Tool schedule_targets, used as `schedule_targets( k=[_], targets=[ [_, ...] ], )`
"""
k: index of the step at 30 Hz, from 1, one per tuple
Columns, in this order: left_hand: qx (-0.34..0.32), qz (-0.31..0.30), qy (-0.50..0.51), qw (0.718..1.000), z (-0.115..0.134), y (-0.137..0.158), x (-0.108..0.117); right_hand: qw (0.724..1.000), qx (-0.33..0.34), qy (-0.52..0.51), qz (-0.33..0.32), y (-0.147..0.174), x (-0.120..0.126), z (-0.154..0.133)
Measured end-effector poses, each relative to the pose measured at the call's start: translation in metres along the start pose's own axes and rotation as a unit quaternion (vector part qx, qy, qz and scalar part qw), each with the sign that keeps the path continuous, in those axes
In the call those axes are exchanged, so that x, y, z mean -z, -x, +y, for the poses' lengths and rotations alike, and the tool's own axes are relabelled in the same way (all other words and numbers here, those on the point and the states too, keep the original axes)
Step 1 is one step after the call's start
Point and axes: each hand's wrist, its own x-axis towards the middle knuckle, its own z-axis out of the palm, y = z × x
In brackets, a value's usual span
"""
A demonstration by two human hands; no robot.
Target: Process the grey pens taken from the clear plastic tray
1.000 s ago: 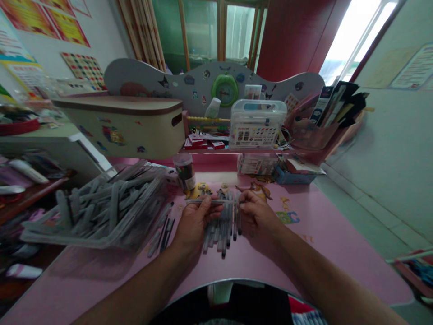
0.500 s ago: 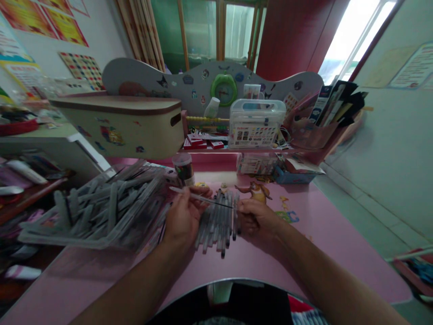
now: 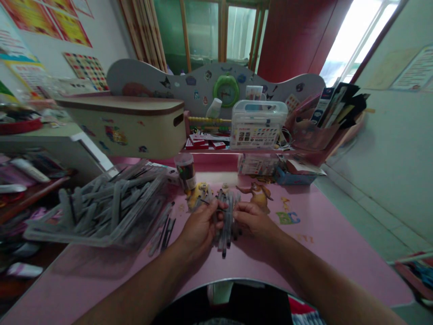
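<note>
In the middle of the pink desk [image 3: 324, 234] lies a bunch of clear, dark-tipped pens [image 3: 226, 234], side by side and pointing toward me. My left hand [image 3: 199, 228] is closed over their left side, thumb and fingers pinching a slim pen [image 3: 220, 208] that slants across the bunch. Against the right side rests my right hand [image 3: 252, 217], its fingers curled and pressed together; what they hold is hidden. Several loose dark pens [image 3: 168, 232] lie left of my left hand. Beyond them, a clear plastic tray [image 3: 101, 239] is heaped with more pale pens.
Behind the bunch stands a clear tub [image 3: 185, 170]. A shelf at the back carries a lidded cream box [image 3: 125, 131], a clear carry case [image 3: 259, 124] and a green clock [image 3: 226, 91]. To the right are a blue box [image 3: 296, 176] and a pink holder [image 3: 313, 133].
My left hand has moved right, over the pens, covering part of the bunch. The slanting pen, formerly stretched between both hands, now shows mostly at the left fingers. My right hand has barely shifted.
</note>
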Motion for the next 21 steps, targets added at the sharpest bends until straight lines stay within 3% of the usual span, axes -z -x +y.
schedule_targets(
  k=[4,7,10,15,21],
  targets=[
    [0.018,0.043,0.039,0.998,0.004,0.001,-0.001,0.999,-0.022,-0.032,-0.002,0.000,0.001,-0.013],
    [0.107,0.036,0.082,0.990,0.010,0.003,-0.002,0.998,0.048,-0.024,0.028,0.002,0.002,-0.025],
    [0.164,0.034,0.123,0.978,0.008,0.007,-0.006,0.983,0.147,0.079,0.075,0.006,-0.001,-0.027],
    [0.168,0.024,0.135,0.976,-0.005,0.013,-0.014,0.906,0.326,0.252,0.099,0.018,-0.008,-0.016],
    [0.150,0.035,0.155,0.976,-0.010,0.012,-0.015,0.825,0.361,0.435,0.012,0.025,-0.013,-0.009]
  ],
)
